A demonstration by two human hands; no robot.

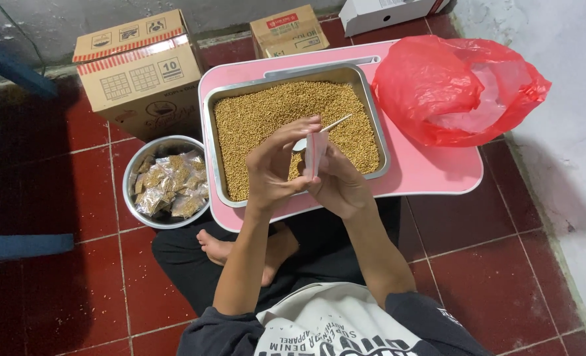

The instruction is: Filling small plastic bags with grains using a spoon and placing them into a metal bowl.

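The left hand point(276, 168) is raised over the near edge of the tray, fingers curled loosely and tips touching the top of a small clear packet point(315, 150), which it pinches together with the right hand point(338, 184). The right hand closes around the packet's lower part from beneath and also holds a small white spoon point(319, 130), whose handle angles up to the right above the packet. Both hands hover just over a rectangular metal tray point(208, 132) filled with small golden-brown grains point(266, 112). The tray sits on a low pink counter point(431, 171) that spans the person's crossed legs. On the counter's right end, beside the tray, lies a crumpled red plastic bag point(458, 86). On the red tiled floor to the left, touching the counter's edge, stands a round metal bowl point(129, 181) piled with filled packets point(169, 184). Behind the bowl is a cardboard box point(141, 72).
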